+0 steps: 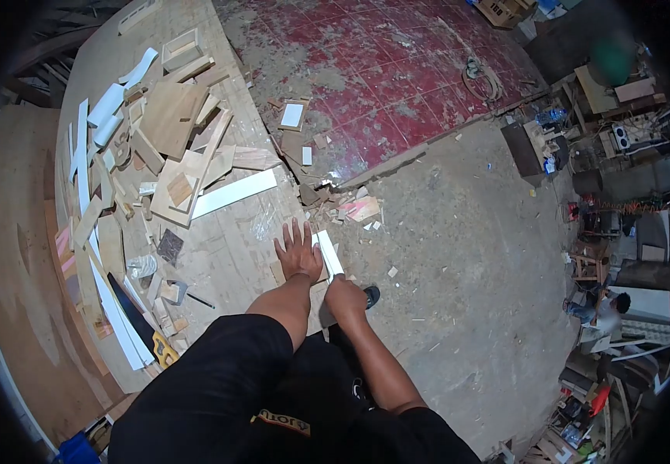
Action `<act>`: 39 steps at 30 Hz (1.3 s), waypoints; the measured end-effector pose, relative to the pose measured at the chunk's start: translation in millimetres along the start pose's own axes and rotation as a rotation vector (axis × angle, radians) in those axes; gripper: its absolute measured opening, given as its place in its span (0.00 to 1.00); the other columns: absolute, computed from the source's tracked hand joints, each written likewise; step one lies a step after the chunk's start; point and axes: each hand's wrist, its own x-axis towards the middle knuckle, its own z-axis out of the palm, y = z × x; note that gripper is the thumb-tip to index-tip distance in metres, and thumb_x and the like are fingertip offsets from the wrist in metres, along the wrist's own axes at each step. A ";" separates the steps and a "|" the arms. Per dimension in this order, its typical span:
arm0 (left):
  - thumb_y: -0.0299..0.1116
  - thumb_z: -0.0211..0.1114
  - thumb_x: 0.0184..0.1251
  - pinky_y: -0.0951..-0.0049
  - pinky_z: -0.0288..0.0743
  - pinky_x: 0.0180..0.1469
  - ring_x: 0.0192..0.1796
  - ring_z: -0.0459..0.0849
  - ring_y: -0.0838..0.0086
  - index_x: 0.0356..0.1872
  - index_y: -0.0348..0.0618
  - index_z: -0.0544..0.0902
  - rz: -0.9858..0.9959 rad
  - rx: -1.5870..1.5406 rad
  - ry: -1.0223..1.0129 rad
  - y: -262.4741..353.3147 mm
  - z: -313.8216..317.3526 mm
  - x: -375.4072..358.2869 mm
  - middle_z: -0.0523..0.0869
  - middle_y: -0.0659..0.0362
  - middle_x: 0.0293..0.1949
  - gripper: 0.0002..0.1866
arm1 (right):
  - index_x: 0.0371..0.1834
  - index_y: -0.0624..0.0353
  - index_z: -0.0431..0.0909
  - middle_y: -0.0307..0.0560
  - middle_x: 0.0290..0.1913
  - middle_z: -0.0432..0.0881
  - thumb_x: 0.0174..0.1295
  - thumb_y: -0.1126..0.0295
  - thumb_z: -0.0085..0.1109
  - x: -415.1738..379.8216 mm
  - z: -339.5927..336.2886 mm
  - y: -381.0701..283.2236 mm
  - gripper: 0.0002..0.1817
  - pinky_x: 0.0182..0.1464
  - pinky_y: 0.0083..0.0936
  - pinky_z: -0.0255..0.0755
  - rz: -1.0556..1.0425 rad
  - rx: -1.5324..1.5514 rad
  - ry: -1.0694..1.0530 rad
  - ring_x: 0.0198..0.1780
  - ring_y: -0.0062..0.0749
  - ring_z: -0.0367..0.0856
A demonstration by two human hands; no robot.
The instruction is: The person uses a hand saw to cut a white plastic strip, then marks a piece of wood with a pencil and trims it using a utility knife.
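Near the right edge of the wooden work surface (pixel 234 247) lies a narrow white strip (pixel 328 254). My left hand (pixel 299 253) is spread flat beside it, palm down, its thumb close to the strip's left side. My right hand (pixel 345 299) is closed at the strip's near end; its fingers are mostly hidden, and I cannot make out what is in them. Under and beside my left hand a piece of light wood shows in part.
Wood offcuts (pixel 172 116) and white strips are heaped on the left. A handsaw (pixel 166 352) with a yellow handle lies at the near left. The red tiled floor (pixel 366 77) carries debris. At the far right a person (pixel 609 305) is among clutter.
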 end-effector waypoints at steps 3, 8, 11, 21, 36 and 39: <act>0.47 0.47 0.73 0.39 0.33 0.78 0.83 0.38 0.54 0.80 0.54 0.55 -0.012 0.025 -0.024 3.4 -3.0 0.2 0.45 0.55 0.83 0.35 | 0.50 0.70 0.79 0.68 0.44 0.86 0.68 0.66 0.45 13.0 1.9 -8.0 0.19 0.52 0.51 0.78 -0.019 0.001 0.032 0.48 0.59 0.87; 0.49 0.47 0.74 0.39 0.34 0.78 0.83 0.38 0.55 0.80 0.56 0.55 -0.013 0.024 -0.036 -2.5 9.4 5.7 0.44 0.56 0.83 0.35 | 0.51 0.67 0.81 0.68 0.46 0.86 0.69 0.64 0.44 61.4 1.8 -25.8 0.20 0.54 0.52 0.77 -0.009 0.082 0.016 0.51 0.59 0.86; 0.49 0.47 0.74 0.38 0.34 0.78 0.83 0.38 0.55 0.80 0.56 0.55 -0.022 0.046 -0.028 0.4 3.8 1.7 0.45 0.56 0.83 0.35 | 0.51 0.66 0.81 0.67 0.46 0.86 0.69 0.64 0.44 50.1 -3.3 -20.8 0.20 0.54 0.51 0.78 -0.008 0.053 0.011 0.51 0.60 0.86; 0.49 0.46 0.74 0.38 0.34 0.78 0.83 0.38 0.54 0.80 0.56 0.54 -0.026 0.051 -0.016 2.8 -1.2 0.2 0.44 0.56 0.83 0.35 | 0.48 0.69 0.80 0.65 0.43 0.87 0.66 0.67 0.47 -4.2 -1.5 -1.9 0.18 0.49 0.50 0.80 -0.007 0.013 0.060 0.46 0.60 0.88; 0.45 0.49 0.71 0.37 0.34 0.77 0.83 0.41 0.52 0.80 0.53 0.57 0.003 0.002 0.053 2.5 2.2 -2.1 0.46 0.53 0.82 0.35 | 0.47 0.67 0.76 0.68 0.38 0.86 0.71 0.63 0.46 -3.6 22.8 29.1 0.16 0.44 0.55 0.79 -0.129 0.026 0.163 0.41 0.64 0.87; 0.49 0.45 0.74 0.39 0.33 0.78 0.83 0.38 0.54 0.80 0.55 0.55 -0.019 0.044 -0.010 3.1 -0.6 -1.3 0.44 0.56 0.83 0.34 | 0.44 0.67 0.75 0.67 0.34 0.86 0.72 0.62 0.47 -11.8 11.6 25.8 0.16 0.42 0.56 0.78 -0.158 0.051 0.202 0.38 0.64 0.87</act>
